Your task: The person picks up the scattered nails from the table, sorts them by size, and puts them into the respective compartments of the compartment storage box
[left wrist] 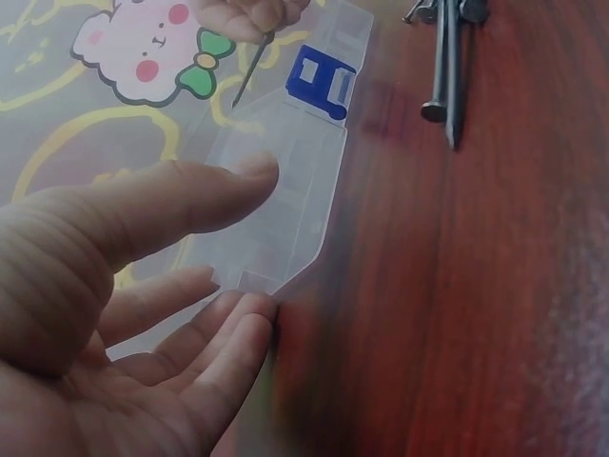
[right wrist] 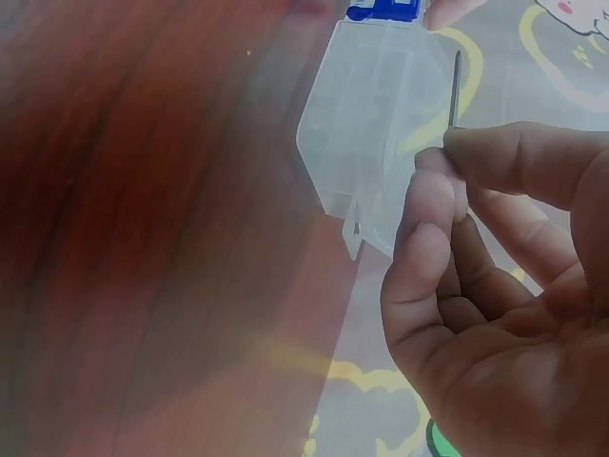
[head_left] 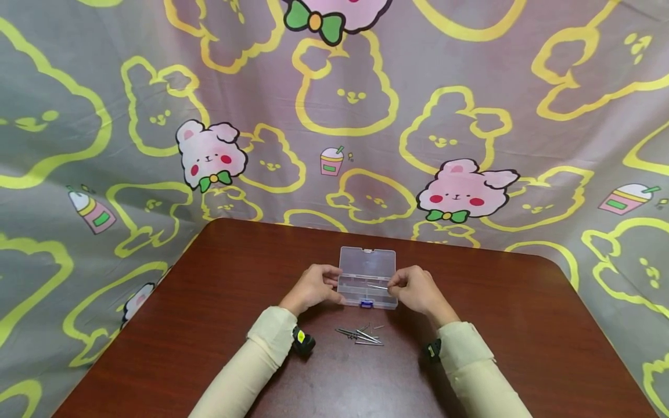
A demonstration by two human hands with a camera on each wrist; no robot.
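A clear plastic box (head_left: 352, 302) stands on the table with its lid (head_left: 367, 263) raised at the back and a blue latch (left wrist: 322, 82) on its front. My left hand (head_left: 315, 287) is at the box's left end, fingertips touching it. In the left wrist view the thumb extends over the box, apart from the fingers. Between thumb and fingertips, my right hand (head_left: 415, 288) pinches a thin nail (right wrist: 456, 90) over the box's right part. The nail's tip points left, across the compartments. Several loose nails (head_left: 369, 342) lie in a small heap in front of the box.
The brown wooden table (head_left: 219, 302) carries the box and the nails. Behind its far edge hangs a grey curtain (head_left: 272, 104) with bunny prints. Each wrist wears a small dark camera (head_left: 303, 341).
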